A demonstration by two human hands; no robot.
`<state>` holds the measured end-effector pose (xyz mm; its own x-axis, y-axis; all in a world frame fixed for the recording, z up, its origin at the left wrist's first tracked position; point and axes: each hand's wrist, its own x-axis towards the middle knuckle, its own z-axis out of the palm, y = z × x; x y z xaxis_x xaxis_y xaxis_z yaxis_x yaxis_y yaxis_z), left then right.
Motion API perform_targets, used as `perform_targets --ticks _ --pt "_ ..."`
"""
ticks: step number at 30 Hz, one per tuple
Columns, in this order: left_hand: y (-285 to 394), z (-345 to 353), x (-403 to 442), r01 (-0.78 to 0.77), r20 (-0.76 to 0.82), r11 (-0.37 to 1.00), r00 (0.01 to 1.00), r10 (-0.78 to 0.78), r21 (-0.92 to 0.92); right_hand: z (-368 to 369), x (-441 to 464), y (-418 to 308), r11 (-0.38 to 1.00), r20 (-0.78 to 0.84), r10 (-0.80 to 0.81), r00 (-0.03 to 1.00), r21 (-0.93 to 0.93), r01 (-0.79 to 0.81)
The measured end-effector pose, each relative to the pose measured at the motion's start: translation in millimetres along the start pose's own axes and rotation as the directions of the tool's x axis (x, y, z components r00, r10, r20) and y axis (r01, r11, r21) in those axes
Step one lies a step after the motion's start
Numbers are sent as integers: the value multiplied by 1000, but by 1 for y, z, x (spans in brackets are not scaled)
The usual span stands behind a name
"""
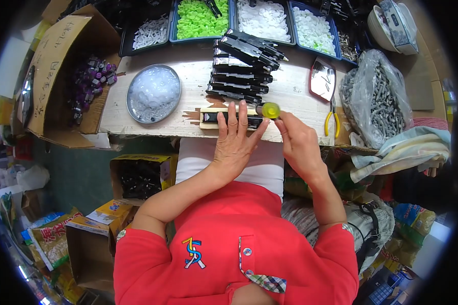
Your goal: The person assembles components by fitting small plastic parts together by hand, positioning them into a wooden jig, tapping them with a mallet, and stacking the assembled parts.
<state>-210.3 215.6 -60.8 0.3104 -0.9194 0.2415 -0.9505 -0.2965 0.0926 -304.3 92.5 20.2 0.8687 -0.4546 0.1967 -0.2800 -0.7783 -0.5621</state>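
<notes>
A long black plastic part point(210, 118) lies in a pale wooden holder point(202, 125) at the front edge of the bench. My left hand point(235, 140) rests flat across it, fingers spread, covering its middle. Just to the right, my right hand point(298, 141) is closed on a small hammer point(270, 110) with a yellow-green head; its handle is mostly hidden by the fingers. The hammer head is over the right end of the holder, and I cannot tell whether it touches the part. Behind the hands is a stack of similar black parts point(239, 79).
A round metal dish point(153, 94) of clear small pieces sits left, beside a cardboard box point(61, 76) with purple parts. Trays of green pieces point(198, 20) and white pieces point(263, 21) line the back. Yellow-handled pliers point(332, 122) and a bag of grey parts point(379, 99) lie right.
</notes>
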Motion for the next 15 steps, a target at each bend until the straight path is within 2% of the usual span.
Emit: perform_targets --ticks 1,3,5,7,9,11,13,14,15 --pt "0 -2 0 6 16 999 1000 -5 -46 -2 1 -4 995 -132 -67 989 67 77" --pt "0 -1 -1 15 37 996 999 -11 -93 -4 -2 -8 994 -99 -91 991 44 96" --pt "-1 4 -2 -10 19 999 1000 10 38 2 -2 -7 993 -70 -117 991 21 118" --pt "1 5 2 -3 7 999 1000 3 48 14 1 4 976 184 50 982 -219 -9" --pt "3 2 -5 9 21 998 1000 -10 58 13 -2 0 986 164 45 985 -163 -18" --pt "2 0 -1 16 37 1000 999 -15 -9 3 6 -5 993 137 20 990 -117 -4" --pt "2 -2 -1 14 38 1000 999 -14 -13 -11 2 -15 1000 -41 25 999 21 -24" --pt "1 -3 0 5 26 1000 1000 -5 -9 -4 0 -8 999 -40 30 999 20 -29" --pt "2 4 -1 3 -37 1000 999 -3 9 9 0 5 996 68 70 995 -57 -66"
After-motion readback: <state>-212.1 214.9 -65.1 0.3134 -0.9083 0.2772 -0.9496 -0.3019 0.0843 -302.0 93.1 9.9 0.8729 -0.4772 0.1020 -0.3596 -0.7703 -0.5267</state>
